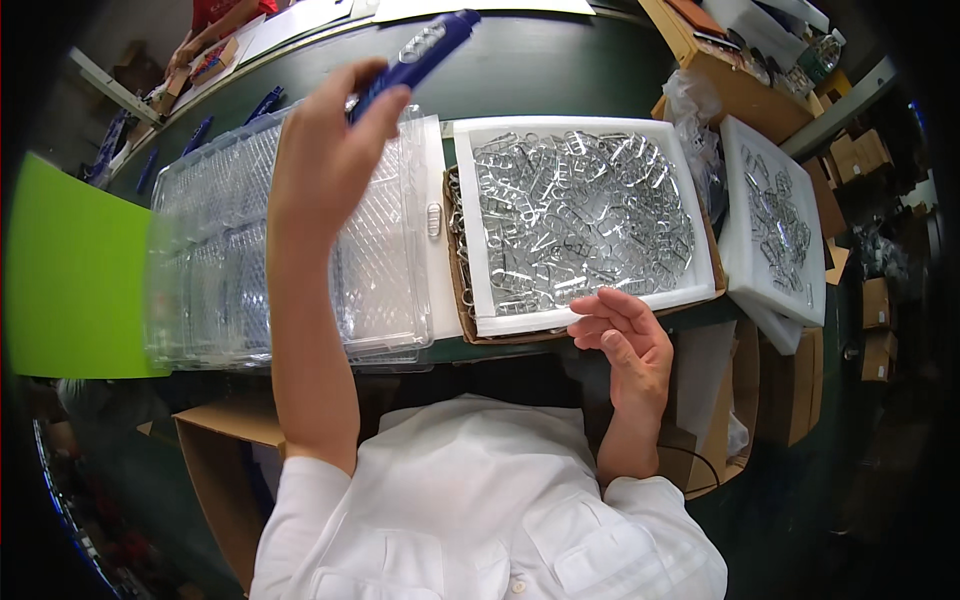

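A dark blue stick (pixel 408 72), slightly blurred, is gripped in the left hand (pixel 335 150), slanting up to the right, its rounded end free. A silver wire clip (pixel 422 42) lies lengthwise along its upper face. Below and to the right, a square white foam tray (pixel 703 235) holds loose, shiny wire clips (pixel 590 225), jumbled at all angles and overlapping.

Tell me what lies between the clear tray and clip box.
The head view shows a white strip bearing one small metallic piece between the clear tray and clip box.
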A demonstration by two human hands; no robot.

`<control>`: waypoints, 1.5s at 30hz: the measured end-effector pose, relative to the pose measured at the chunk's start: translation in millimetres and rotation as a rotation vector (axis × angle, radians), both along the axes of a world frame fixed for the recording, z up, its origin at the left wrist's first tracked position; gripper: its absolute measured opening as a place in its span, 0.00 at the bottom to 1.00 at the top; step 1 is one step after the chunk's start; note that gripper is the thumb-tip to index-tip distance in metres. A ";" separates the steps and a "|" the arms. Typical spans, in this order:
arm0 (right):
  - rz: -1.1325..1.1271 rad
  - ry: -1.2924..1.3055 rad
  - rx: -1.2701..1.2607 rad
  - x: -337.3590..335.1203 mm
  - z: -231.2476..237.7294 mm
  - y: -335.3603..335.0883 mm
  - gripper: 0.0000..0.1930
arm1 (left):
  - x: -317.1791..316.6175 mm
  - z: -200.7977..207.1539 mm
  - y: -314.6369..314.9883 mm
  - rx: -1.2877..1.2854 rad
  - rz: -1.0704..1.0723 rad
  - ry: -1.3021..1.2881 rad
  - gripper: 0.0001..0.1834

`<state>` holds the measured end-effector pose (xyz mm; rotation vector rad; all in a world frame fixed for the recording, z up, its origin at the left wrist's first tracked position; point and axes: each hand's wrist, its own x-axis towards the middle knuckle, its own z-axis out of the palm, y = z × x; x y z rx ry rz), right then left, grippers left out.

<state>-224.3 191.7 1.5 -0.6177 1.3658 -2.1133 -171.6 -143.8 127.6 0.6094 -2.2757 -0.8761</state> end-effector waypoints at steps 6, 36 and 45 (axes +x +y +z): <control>0.015 0.079 0.042 -0.1 4.5 9.5 0.19 | -145.8 -61.4 -203.6 -0.446 0.065 -0.166 0.39; 0.030 1.313 0.894 -133.7 -26.0 -60.8 0.06 | 573.0 -290.2 103.3 0.421 0.787 -0.589 0.15; -0.235 0.947 0.778 -161.6 -27.3 -32.5 0.11 | 560.9 -314.6 42.6 0.222 0.538 -0.689 0.19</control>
